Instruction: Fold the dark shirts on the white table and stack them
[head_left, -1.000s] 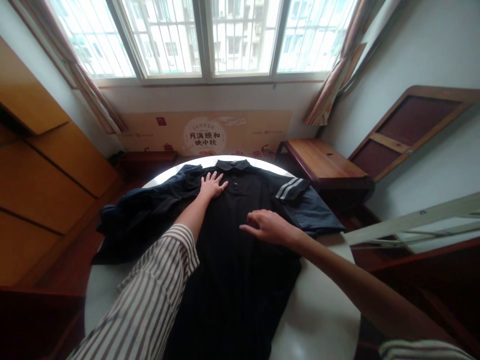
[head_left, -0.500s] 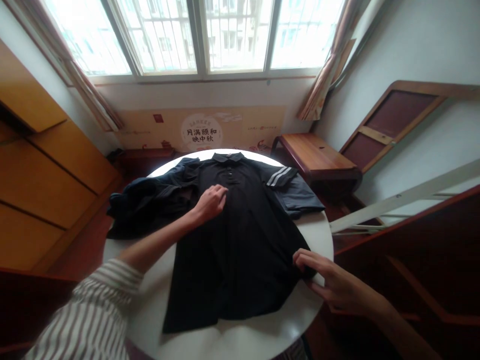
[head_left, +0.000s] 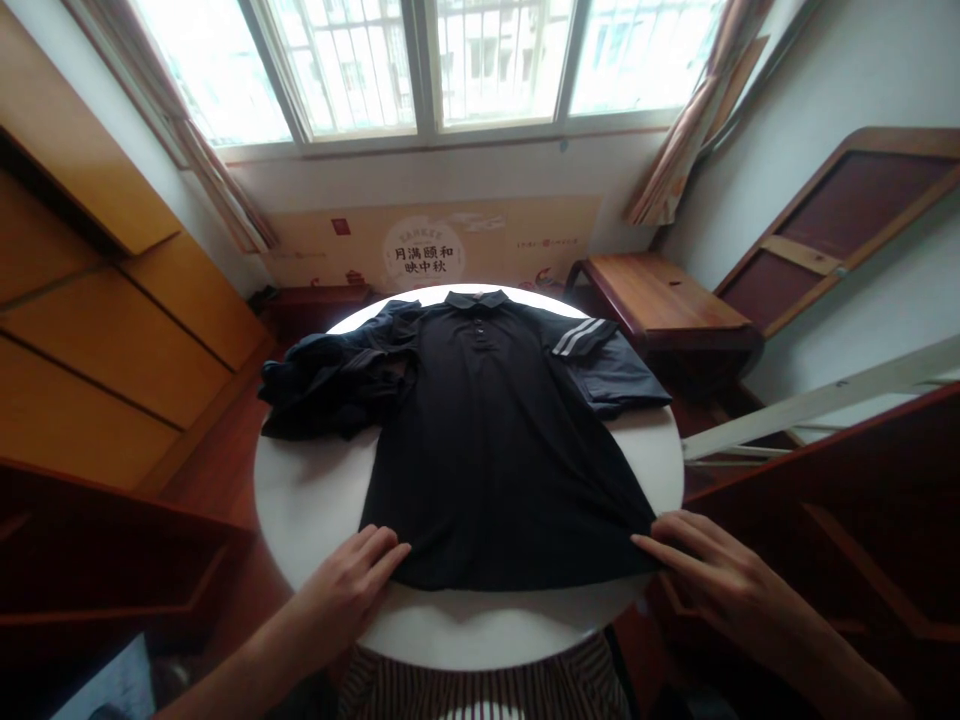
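A black polo shirt lies spread face up on the round white table, its collar toward the window. Two pale stripes run round its right-hand sleeve. My left hand pinches the near left corner of the hem, and my right hand grips the near right corner. Between them the hem is stretched nearly straight. The shirt's left sleeve reaches toward a heap of dark clothes, and under the striped sleeve sits a folded dark grey garment.
Beyond the table, a low wooden stand is at the right by the wall. Wooden cabinets line the left side. A pale metal bar slants in from the right, and dark red wooden furniture flanks the near side.
My left hand has left the shirt's chest and come down to the near left hem corner. The lower shirt has become flatter and the hem straighter. The view has shifted slightly.
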